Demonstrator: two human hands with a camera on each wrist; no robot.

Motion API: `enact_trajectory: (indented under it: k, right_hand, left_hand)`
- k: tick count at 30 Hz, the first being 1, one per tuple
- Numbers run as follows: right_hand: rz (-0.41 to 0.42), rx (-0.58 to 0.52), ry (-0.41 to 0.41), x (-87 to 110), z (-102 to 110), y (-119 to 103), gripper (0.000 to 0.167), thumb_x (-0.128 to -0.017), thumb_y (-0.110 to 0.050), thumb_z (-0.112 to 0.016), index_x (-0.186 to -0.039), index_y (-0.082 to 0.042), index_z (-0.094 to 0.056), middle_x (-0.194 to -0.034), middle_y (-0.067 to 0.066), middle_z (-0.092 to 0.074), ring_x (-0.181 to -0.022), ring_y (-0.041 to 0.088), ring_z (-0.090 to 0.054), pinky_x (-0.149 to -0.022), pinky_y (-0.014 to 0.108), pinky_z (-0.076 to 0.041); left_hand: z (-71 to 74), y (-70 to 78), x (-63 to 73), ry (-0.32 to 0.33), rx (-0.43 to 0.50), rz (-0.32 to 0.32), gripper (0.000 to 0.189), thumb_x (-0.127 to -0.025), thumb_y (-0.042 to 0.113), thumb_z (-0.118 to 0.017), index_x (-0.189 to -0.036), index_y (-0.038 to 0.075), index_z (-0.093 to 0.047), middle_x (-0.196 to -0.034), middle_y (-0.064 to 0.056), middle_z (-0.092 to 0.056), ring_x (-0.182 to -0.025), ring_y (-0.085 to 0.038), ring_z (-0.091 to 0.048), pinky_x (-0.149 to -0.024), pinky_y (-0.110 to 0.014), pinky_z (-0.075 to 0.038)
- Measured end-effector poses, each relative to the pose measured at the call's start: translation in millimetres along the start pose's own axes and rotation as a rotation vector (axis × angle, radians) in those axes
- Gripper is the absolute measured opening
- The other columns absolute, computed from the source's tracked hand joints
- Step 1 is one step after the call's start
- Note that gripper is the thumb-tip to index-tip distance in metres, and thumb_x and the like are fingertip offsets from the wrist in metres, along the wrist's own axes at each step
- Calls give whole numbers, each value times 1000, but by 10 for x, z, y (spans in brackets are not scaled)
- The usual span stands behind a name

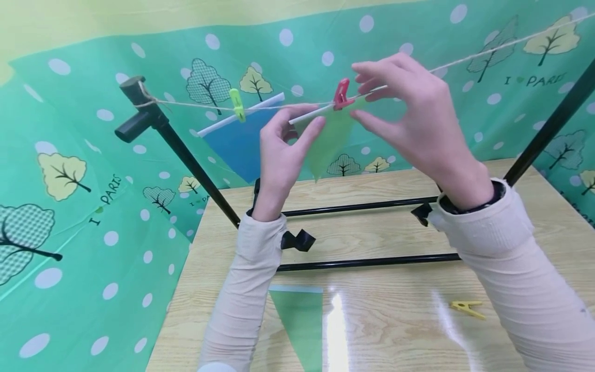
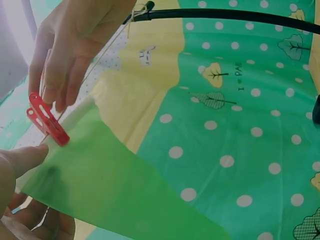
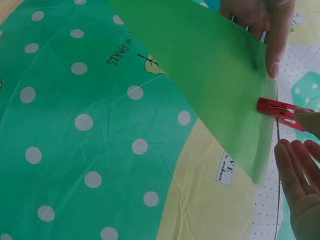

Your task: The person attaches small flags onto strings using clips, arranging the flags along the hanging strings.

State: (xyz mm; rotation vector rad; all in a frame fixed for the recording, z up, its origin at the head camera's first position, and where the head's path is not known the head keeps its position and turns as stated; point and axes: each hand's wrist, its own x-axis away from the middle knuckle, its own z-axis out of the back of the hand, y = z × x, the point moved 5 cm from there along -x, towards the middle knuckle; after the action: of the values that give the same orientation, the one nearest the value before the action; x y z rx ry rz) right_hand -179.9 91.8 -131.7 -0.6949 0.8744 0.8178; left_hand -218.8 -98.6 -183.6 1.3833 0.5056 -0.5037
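A light green triangular pennant (image 1: 327, 139) with a white strip along its top hangs at the string (image 1: 200, 106). My left hand (image 1: 285, 150) pinches the left end of that strip, thumb in front and fingers behind. A red clothespin (image 1: 343, 95) bites the strip near its middle, over the string. Around the clothespin's outer end, my right hand (image 1: 413, 108) has thumb and fingers spread apart; in the right wrist view a fingertip overlaps the red clothespin (image 3: 280, 111). To the left hangs a blue pennant (image 1: 241, 139) under a light green clothespin (image 1: 237, 105).
On the wooden table (image 1: 381, 310) lie another green pennant (image 1: 302, 320) and a yellow clothespin (image 1: 467, 308). Black poles (image 1: 186, 160) hold the string, with black crossbars (image 1: 372, 262) low across the table. A patterned green cloth (image 1: 116, 232) stands behind and left.
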Motion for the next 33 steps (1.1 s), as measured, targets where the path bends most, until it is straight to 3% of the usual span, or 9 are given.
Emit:
enact_trajectory:
  k: [9, 17, 33]
  right_hand:
    - [-79, -51, 72, 57, 43, -14, 43, -80, 3, -80, -121, -3, -69, -113, 14, -65, -100, 21, -63, -90, 17, -48]
    - [-33, 56, 11, 166, 74, -14, 39, -86, -5, -76, -123, 3, -65, -115, 22, -62, -91, 27, -65, -88, 16, -46]
    - [-121, 75, -34, 480, 144, 128, 45, -79, 2, -81, -121, 2, -67, -114, 19, -64, -90, 26, -63, -87, 12, -42]
  left_hand:
    - [65, -2, 73, 13, -7, 18, 27, -91, 13, -73, -114, 1, -69, -107, -10, -69, -87, -19, -63, -80, -29, -51]
    - [143, -54, 166, 31, -32, 41, 27, -91, 17, -74, -113, 3, -68, -102, -10, -69, -93, -19, -64, -82, -30, -50]
    - [294, -277, 390, 18, -80, 74, 28, -91, 19, -74, -115, 5, -69, -103, -6, -70, -94, -17, -64, -85, -32, -50]
